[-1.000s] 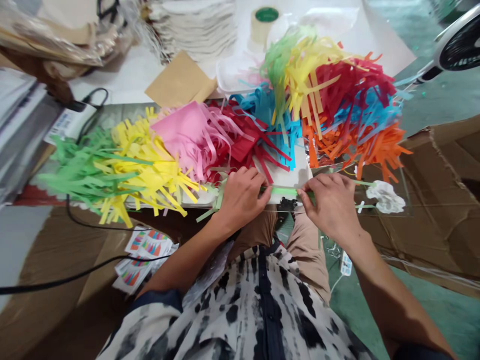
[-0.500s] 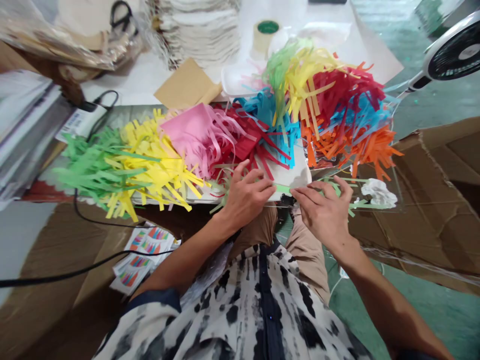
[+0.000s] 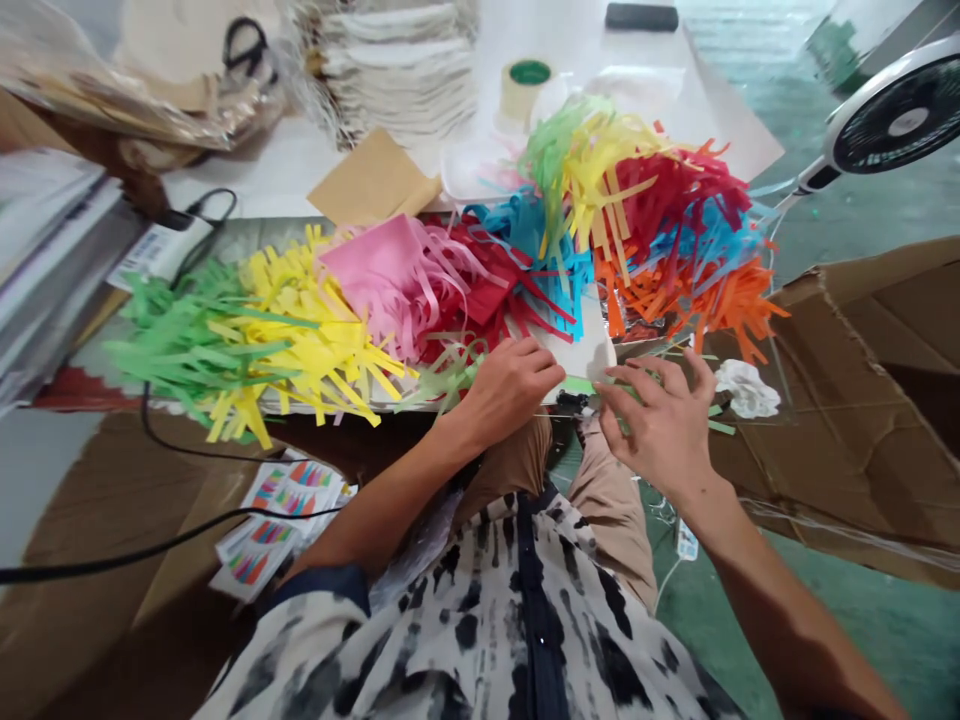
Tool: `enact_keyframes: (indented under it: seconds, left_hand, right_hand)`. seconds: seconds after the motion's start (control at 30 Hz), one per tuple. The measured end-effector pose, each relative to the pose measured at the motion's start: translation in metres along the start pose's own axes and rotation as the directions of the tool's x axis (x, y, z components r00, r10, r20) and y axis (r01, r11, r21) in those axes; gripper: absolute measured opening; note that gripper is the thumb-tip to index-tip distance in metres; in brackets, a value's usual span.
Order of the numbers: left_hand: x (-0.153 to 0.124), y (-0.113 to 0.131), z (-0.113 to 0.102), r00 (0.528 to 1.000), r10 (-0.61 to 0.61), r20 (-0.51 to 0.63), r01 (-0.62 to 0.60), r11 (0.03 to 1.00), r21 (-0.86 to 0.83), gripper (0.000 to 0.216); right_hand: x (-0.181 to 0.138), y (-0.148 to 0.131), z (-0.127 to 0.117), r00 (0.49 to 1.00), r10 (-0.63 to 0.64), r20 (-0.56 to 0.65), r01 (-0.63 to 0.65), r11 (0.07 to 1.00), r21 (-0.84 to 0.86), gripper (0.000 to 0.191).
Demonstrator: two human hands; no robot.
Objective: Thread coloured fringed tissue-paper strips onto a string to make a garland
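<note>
My left hand [image 3: 506, 388] is closed on a pale green fringed paper strip [image 3: 450, 372] at the near edge of the glass table [image 3: 757, 345]. My right hand [image 3: 660, 420] pinches the strip's other end with thumb and forefinger while its other fingers are spread. Behind them lie piles of fringed paper: green [image 3: 176, 335], yellow [image 3: 300, 330], pink [image 3: 390, 270], red [image 3: 487, 290], blue [image 3: 547, 240] and orange [image 3: 705, 295].
A crumpled white paper [image 3: 744, 388] lies right of my right hand. A tape roll [image 3: 525, 85], a stack of white bags [image 3: 401, 65] and brown paper [image 3: 371, 180] sit at the back. A fan [image 3: 892, 120] stands at right, cardboard [image 3: 870, 400] below it, a black cable [image 3: 150, 545] at left.
My hands have drawn closer together on the green strip. My right hand's fingers have spread apart, and the fringe now bunches up left of my left hand.
</note>
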State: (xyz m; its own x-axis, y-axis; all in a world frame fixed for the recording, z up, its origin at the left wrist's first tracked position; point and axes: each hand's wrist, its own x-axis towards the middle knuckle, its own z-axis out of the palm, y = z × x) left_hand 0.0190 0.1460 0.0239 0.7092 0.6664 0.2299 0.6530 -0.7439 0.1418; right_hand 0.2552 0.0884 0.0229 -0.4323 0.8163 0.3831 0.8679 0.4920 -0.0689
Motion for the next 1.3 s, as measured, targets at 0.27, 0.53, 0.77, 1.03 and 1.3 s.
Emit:
enact_keyframes:
  seconds: [0.27, 0.53, 0.77, 1.03, 1.3]
  left_hand:
    - [-0.002, -0.001, 0.0, 0.999, -0.045, -0.007, 0.045, 0.999, 0.01, 0.021]
    - [-0.008, -0.008, -0.009, 0.984, -0.177, 0.003, 0.176, 0.978, -0.111, 0.02]
    - [-0.008, -0.015, -0.01, 0.956, -0.29, 0.044, 0.292, 0.927, -0.236, 0.015]
    - [0.002, -0.008, -0.013, 0.911, -0.407, 0.073, 0.412, 0.881, -0.235, 0.015]
    - [-0.006, -0.009, -0.012, 0.941, -0.339, 0.015, 0.332, 0.91, -0.247, 0.018]
  right_hand:
    - [0.022, -0.013, 0.016, 0.996, 0.066, 0.057, -0.068, 0.997, 0.041, 0.02]
    - [0.018, 0.0, 0.016, 0.982, 0.158, 0.104, -0.169, 0.98, 0.108, 0.022]
    - [0.018, 0.004, 0.013, 0.957, 0.247, 0.154, -0.274, 0.942, 0.194, 0.022]
    - [0.028, 0.0, 0.01, 0.937, 0.29, 0.197, -0.316, 0.942, 0.115, 0.017]
    - [0.022, -0.008, 0.013, 0.95, 0.282, 0.137, -0.29, 0.956, 0.043, 0.017]
